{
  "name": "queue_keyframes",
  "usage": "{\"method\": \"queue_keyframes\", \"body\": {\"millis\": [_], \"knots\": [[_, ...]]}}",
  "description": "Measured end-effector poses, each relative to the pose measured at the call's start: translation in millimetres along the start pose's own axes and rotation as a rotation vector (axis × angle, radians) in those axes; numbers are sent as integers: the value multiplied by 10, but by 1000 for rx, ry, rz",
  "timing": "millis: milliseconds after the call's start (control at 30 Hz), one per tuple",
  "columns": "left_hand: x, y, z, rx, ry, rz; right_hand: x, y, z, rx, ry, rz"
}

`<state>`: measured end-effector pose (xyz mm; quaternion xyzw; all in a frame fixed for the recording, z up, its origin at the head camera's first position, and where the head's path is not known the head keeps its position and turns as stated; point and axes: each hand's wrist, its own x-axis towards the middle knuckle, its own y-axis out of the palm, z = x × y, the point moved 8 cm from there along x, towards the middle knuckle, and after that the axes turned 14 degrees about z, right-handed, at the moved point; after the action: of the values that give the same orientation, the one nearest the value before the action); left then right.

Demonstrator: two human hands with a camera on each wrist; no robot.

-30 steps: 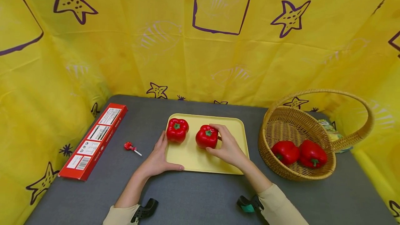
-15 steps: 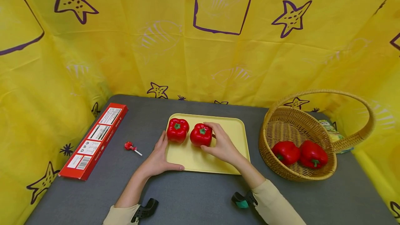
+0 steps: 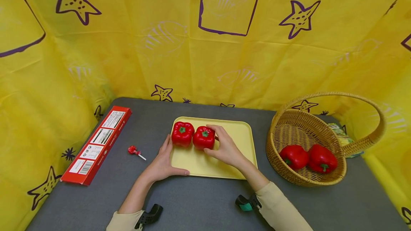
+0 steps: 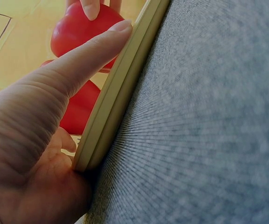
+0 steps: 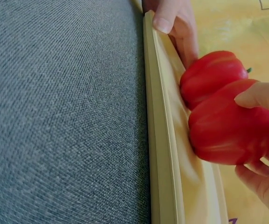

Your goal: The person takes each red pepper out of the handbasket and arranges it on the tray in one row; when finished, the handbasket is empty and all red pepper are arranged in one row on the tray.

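One red box [image 3: 96, 145]: is lying slantwise on the grey table [image 3: 192, 202].
Lollipop [image 3: 132, 149]: is lying near the box, stick pointing rightward.
Left hand [image 3: 162, 165]: is bracing the tray's near-left corner, fingers straight, thumb spread wide along the near rim, not grasping anything.
Yellow tray [image 3: 224, 170]: is sitting flat, bearing two peppers.
Left pepper [image 3: 182, 134]: is standing stem up at the tray's left end.
Right pepper [image 3: 203, 137]: is standing just beside it; I can't tell if touching.
Right hand [image 3: 226, 149]: is gripping the right pepper, thumb and fingers parted to its width.
Wicker basket [image 3: 289, 131]: is holding two more red peppers [image 3: 293, 157].
Packet [image 3: 341, 136]: is peeking out behind the basket.
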<state>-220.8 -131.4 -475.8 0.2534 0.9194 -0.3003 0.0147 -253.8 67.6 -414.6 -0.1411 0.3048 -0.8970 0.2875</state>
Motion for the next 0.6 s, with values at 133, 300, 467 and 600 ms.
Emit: {"method": "queue_keyframes", "body": {"millis": [133,300,467,600], "knots": [[4,5,5,-2,-4,4,15,12,3,-11,-18,11],[8,14,17,-4,-19,15,14,24,9,-23,-29,20],[9,16,22,-2,-29,17,4,30,12,-26,-30,27],[11,22,26,2,-35,20,-5,34,24,-31,-35,34]]}}
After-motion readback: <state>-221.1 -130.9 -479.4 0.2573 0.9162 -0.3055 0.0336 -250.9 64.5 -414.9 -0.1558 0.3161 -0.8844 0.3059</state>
